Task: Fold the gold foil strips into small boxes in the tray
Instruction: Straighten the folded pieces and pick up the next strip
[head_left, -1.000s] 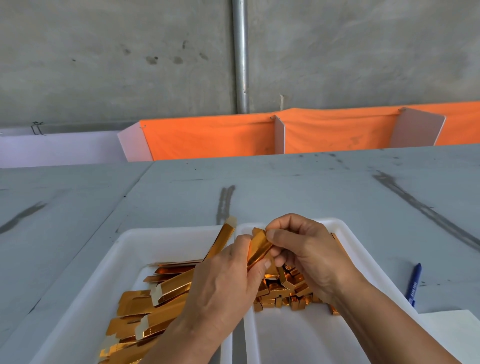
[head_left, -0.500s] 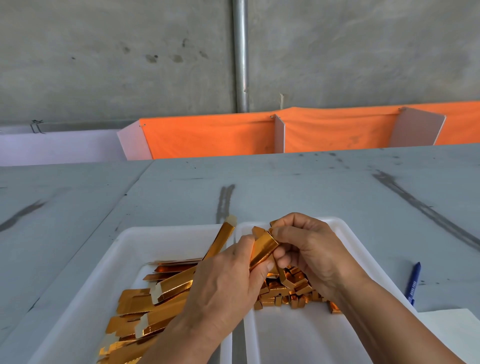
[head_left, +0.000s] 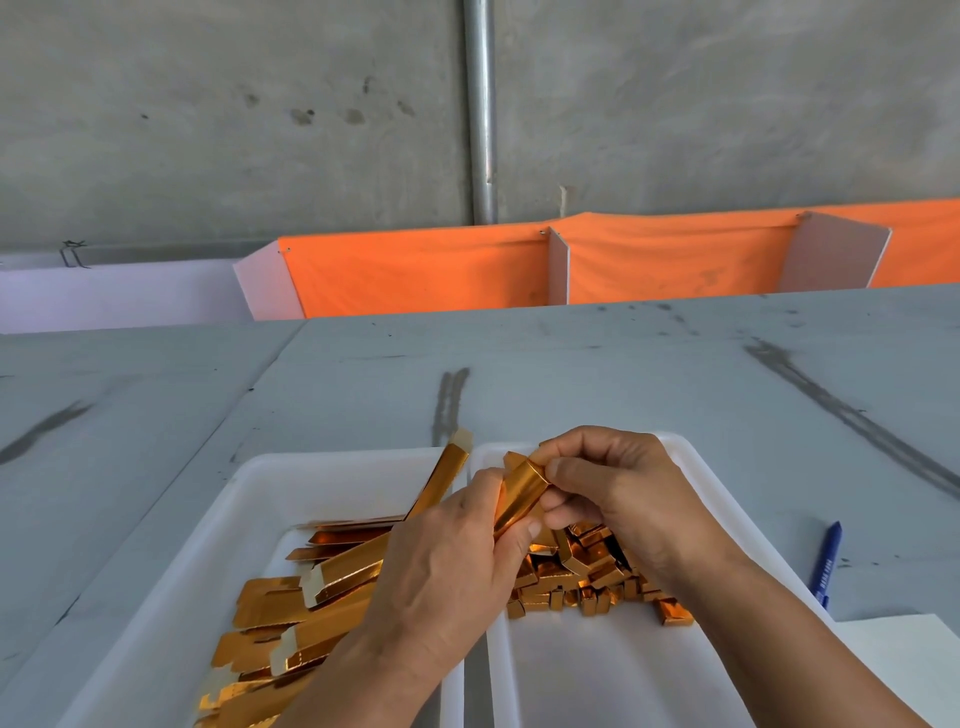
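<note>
Since a second ago the right hand (head_left: 618, 488) has slid up the gold foil strip (head_left: 519, 496), baring its creased middle. It now pinches the upper end while the left hand (head_left: 447, 566) grips the lower end, above the gap between two white trays. Flat strips (head_left: 280, 608) pile in the left tray (head_left: 291, 493); folded boxes (head_left: 587, 571) heap in the right tray (head_left: 571, 675). Both trays sit on a scuffed grey table (head_left: 571, 374), with a blue pen (head_left: 826, 566) to the right. Beyond it are orange cloth (head_left: 415, 275), a concrete wall (head_left: 208, 130) and a metal pipe (head_left: 480, 104).
</note>
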